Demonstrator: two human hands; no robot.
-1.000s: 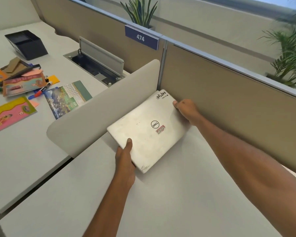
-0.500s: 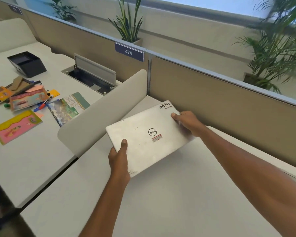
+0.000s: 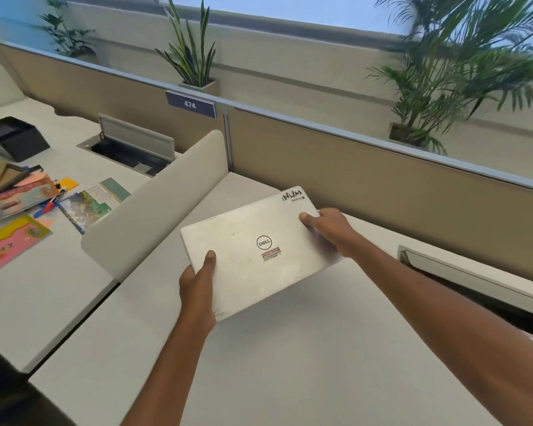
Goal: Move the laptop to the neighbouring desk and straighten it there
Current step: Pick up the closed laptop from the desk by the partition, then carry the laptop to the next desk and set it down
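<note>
You hold the closed laptop (image 3: 259, 250) between both hands: your left hand (image 3: 197, 284) clamps the near left corner with the thumb over the lid, your right hand (image 3: 326, 226) pinches the far right edge. It hangs tilted and skewed, apparently just above the pale bench (image 3: 290, 364), right of the curved divider (image 3: 154, 207). Lower it level, near edge first, then square its long edge to the tan partition (image 3: 382, 182). The lid is thin, rigid, matte silver, scuffed and stickered, with rounded corners. It looks smooth enough to slip, so keep your grip at opposite edges until it rests flat.
</note>
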